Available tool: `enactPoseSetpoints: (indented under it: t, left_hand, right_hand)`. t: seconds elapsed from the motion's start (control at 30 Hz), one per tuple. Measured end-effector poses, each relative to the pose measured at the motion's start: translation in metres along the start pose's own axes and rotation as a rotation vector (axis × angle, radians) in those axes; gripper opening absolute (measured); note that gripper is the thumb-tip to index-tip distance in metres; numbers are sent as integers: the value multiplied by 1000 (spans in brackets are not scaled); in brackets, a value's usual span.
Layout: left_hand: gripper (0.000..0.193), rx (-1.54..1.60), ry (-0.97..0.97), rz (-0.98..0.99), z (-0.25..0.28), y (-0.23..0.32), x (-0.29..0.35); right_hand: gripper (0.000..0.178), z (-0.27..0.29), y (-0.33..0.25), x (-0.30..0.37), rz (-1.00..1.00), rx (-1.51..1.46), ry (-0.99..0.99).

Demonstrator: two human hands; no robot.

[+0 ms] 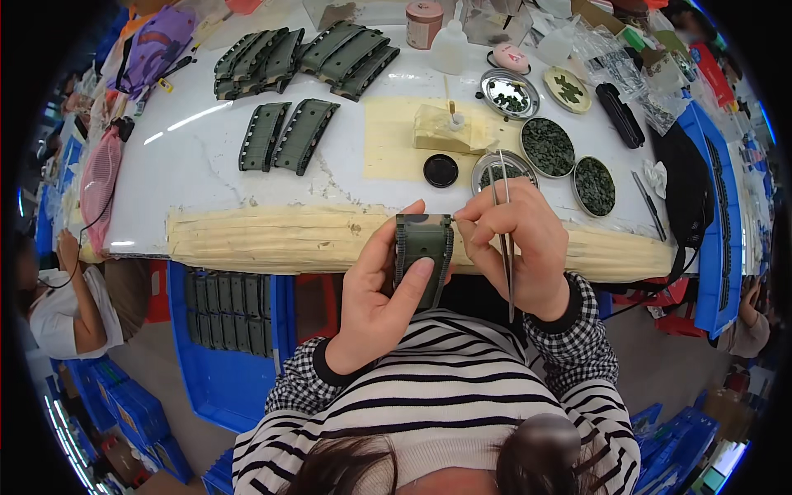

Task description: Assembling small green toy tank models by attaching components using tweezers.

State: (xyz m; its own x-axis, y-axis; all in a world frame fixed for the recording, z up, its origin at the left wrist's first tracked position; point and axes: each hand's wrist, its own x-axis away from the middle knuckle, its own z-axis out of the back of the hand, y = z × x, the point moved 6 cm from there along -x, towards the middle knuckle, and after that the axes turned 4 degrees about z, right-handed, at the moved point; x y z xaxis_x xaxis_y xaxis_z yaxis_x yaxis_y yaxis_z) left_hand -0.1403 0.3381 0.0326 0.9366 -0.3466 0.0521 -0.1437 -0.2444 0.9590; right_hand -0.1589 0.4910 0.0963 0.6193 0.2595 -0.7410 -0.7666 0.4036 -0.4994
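My left hand (pixel 379 289) grips a small dark green toy tank chassis (pixel 422 247) with toothed tracks along both sides, held upright in front of my chest. My right hand (pixel 520 247) holds metal tweezers (pixel 505 239) across its fingers, and its fingertips pinch at the top right corner of the chassis. Both hands hover just before the table's taped front edge (pixel 272 239).
On the white table lie two green chassis parts (pixel 289 136), stacks of more (pixel 305 58), round metal dishes of tiny green parts (pixel 548 147), a black cap (pixel 440 171) and a yellowish block (pixel 445 130). A blue bin (pixel 223 330) of parts sits below left. A person (pixel 66 305) sits at left.
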Motion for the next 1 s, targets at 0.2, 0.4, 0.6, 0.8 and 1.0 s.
enactPoseSetpoints:
  t: [0.2, 0.4, 0.6, 0.8, 1.0]
  left_hand:
    - [50, -214, 8, -109, 2, -4, 2]
    - [50, -302, -6, -158, -1, 3, 2]
    - [49, -340, 8, -181, -1, 5, 1]
    - [49, -88, 26, -83, 0, -7, 1]
    - [49, 40, 0, -17, -3, -2, -4]
  right_hand:
    - [27, -1, -3, 3, 95, 92, -61]
    - [26, -2, -6, 8, 154, 144, -121]
    - [25, -2, -15, 10, 147, 193, -185]
    - [25, 3, -9, 12, 49, 50, -87]
    - [19, 46, 10, 34, -274, -82, 119]
